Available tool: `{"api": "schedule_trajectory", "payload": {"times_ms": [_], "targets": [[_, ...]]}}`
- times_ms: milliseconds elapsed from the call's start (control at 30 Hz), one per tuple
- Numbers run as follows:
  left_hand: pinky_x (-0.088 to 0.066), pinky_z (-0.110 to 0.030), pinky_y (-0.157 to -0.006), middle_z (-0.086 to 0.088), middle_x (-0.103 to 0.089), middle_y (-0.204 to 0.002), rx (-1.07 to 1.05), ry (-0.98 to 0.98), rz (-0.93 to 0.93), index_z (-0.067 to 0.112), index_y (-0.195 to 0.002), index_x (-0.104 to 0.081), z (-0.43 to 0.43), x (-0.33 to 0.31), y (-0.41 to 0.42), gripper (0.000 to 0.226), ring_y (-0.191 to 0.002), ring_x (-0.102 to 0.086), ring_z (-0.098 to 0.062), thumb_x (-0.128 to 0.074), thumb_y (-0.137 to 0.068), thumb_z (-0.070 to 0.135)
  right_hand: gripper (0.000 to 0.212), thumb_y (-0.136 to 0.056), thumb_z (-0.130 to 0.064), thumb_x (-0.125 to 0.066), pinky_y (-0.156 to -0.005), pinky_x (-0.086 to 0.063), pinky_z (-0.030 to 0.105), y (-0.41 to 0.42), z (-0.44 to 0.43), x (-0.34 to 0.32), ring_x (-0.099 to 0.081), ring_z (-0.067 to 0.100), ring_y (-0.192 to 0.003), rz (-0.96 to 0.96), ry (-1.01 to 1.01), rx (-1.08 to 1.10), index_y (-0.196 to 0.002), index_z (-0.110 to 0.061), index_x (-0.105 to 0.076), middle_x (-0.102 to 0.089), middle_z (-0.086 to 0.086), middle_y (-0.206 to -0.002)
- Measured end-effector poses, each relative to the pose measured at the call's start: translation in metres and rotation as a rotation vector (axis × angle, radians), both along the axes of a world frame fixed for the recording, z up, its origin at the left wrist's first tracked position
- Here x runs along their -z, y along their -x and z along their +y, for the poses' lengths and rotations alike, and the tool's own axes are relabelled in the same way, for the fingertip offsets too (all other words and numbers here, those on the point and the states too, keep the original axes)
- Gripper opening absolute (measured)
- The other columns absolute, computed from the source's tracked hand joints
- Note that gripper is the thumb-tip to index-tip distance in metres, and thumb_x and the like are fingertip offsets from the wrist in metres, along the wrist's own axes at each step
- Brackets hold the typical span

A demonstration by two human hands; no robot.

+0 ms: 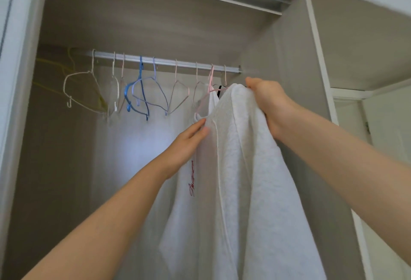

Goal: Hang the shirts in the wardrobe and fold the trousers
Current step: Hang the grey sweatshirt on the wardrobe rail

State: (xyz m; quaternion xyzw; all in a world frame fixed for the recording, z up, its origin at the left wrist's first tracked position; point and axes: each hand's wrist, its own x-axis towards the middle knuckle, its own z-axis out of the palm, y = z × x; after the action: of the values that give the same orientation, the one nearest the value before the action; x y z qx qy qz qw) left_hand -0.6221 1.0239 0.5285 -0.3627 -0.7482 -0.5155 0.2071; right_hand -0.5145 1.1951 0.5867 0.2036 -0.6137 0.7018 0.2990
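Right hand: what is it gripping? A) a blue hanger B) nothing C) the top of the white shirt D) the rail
C: the right hand is curled round the top of the white shirt, just below the rail.

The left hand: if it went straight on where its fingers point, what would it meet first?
The white textured shirt, whose edge the left hand pinches. Behind that fabric probably comes the pink wire hanger, though depth is unclear.
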Motion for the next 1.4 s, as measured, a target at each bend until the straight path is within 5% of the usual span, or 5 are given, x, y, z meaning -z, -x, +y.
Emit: {"api": "schedule_trajectory", "payload": {"times_ms": [200,433,700,1067,1400], "targets": [[-0.032,-0.040,-0.116,0.033,-0.037,-0.148,0.158,-0.011,0.000,0.053,-0.146,-0.030,0.000,-0.008,-0.019,0.078,-0.136,-0.038,0.003,-0.052,-0.077,0.081,0.017,-0.098,-0.015,-0.038,-0.071,-0.052,0.030,0.033,-0.031,-0.031,-0.061,0.022,-0.080,0.071,-0.103,0.146,-0.099,-0.007,-0.053,-0.059,0.012,-0.090],[-0.043,-0.031,-0.106,0.022,-0.026,-0.153,-0.093,0.149,0.142,0.044,-0.152,0.012,0.007,-0.008,-0.003,0.129,-0.133,-0.043,-0.006,-0.087,-0.069,0.037,0.030,-0.098,-0.018,-0.034,-0.060,-0.032,0.026,0.070,-0.047,-0.068,-0.034,0.016,-0.063,0.225,-0.315,0.374,-0.069,-0.016,-0.033,-0.034,0.000,-0.072],[-0.043,-0.004,-0.052,-0.001,-0.061,-0.111,-0.415,0.106,0.187,0.022,-0.127,-0.048,-0.017,-0.016,0.060,0.041,-0.081,-0.056,-0.008,-0.046,-0.092,0.000,0.041,-0.103,-0.018,-0.032,-0.050,-0.020,0.031,0.127,-0.045,-0.093,-0.025,0.018,-0.058,0.291,-0.472,0.610,-0.062,-0.015,-0.025,-0.026,0.001,-0.065],[-0.041,-0.006,-0.065,-0.001,-0.059,-0.116,-0.492,0.035,0.227,0.019,-0.121,-0.051,-0.015,-0.033,0.140,0.032,-0.095,-0.055,-0.014,-0.042,-0.096,0.001,0.037,-0.091,0.002,-0.043,-0.063,-0.027,0.027,0.202,-0.058,-0.131,-0.039,0.027,-0.084,0.266,-0.736,0.876,-0.059,-0.010,-0.028,-0.036,0.010,-0.067],[-0.037,-0.008,-0.072,0.006,-0.050,-0.113,-0.526,0.072,0.246,0.016,-0.132,-0.046,-0.015,-0.034,0.168,0.034,-0.096,-0.049,-0.011,-0.042,-0.100,0.005,0.012,-0.092,-0.002,-0.042,-0.072,-0.037,0.032,0.233,-0.058,-0.131,-0.054,0.035,-0.095,0.201,-0.808,0.893,-0.089,-0.004,-0.054,-0.058,0.019,-0.121]]}}
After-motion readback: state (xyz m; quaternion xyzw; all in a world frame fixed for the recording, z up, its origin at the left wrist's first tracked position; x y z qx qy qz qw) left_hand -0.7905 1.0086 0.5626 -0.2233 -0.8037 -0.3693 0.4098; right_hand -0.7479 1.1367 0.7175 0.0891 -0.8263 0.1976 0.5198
